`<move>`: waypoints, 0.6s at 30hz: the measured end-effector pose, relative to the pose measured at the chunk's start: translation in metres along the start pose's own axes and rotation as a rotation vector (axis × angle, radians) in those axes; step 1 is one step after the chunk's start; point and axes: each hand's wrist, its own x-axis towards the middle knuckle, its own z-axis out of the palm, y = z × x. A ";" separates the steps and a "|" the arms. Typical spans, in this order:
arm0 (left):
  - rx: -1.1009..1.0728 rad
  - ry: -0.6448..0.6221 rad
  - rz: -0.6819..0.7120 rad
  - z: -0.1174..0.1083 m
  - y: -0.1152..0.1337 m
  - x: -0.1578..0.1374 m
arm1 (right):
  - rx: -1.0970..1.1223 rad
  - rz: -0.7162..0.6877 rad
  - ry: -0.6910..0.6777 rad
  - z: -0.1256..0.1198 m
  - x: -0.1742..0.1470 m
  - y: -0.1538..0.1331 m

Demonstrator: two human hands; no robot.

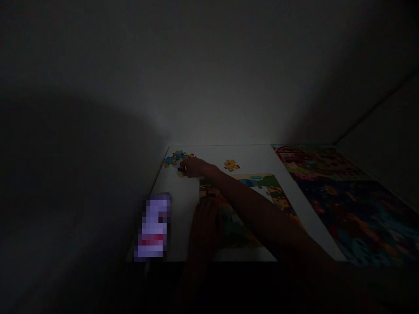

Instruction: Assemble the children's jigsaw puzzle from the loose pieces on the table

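Observation:
A partly assembled jigsaw puzzle (242,240) lies on the white table (176,218), with a pale gap in its upper right part. My left hand (205,220) rests flat over its left edge, fingers stretched forward. Reaching across the puzzle, my right hand (193,167) has its fingers bent together on a small dark puzzle piece (181,169) at the far left; dim light blurs its outline. Beside those fingers are several loose blue and yellow pieces (169,161). A yellow piece (231,165) lies apart, beyond the puzzle's far edge.
A lit phone (153,229), its screen blurred out, sits at the table's left edge. Two colourful picture sheets, a farm scene (314,163) and a dark blue one (353,218), cover the right side. A wall (216,87) rises behind the table. The room is dark.

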 end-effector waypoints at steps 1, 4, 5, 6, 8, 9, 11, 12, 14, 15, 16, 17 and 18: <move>-0.003 -0.001 -0.002 0.000 0.000 0.000 | 0.079 -0.028 0.063 0.000 -0.018 0.011; -0.011 0.031 0.015 0.000 0.001 0.000 | 0.392 -0.026 0.223 0.010 -0.089 0.046; -0.008 0.044 0.024 0.000 0.001 0.000 | 0.531 -0.031 0.226 0.017 -0.114 0.057; -0.002 0.051 0.030 0.000 0.002 0.000 | 0.674 -0.039 0.215 0.025 -0.137 0.067; 0.015 0.039 0.024 -0.001 0.002 0.000 | 0.922 -0.026 0.201 0.045 -0.176 0.082; 0.023 0.023 0.018 -0.002 0.003 0.000 | 1.008 -0.014 0.193 0.056 -0.189 0.086; 0.035 -0.008 0.005 -0.002 0.003 0.000 | 1.101 0.023 0.201 0.075 -0.205 0.091; 0.038 -0.022 0.001 -0.003 0.003 0.001 | 1.108 0.039 0.215 0.082 -0.208 0.091; 0.040 -0.041 0.000 -0.004 0.003 0.002 | 1.044 0.061 0.244 0.088 -0.209 0.091; 0.040 -0.050 0.001 -0.005 0.003 0.002 | 0.984 0.068 0.253 0.089 -0.208 0.090; 0.038 -0.058 -0.001 -0.006 0.003 0.003 | 0.918 0.073 0.251 0.087 -0.208 0.090; 0.036 -0.067 -0.004 -0.007 0.003 0.004 | 0.857 0.078 0.241 0.085 -0.208 0.090; 0.034 -0.073 -0.010 -0.008 0.004 0.005 | 0.810 0.083 0.228 0.082 -0.208 0.090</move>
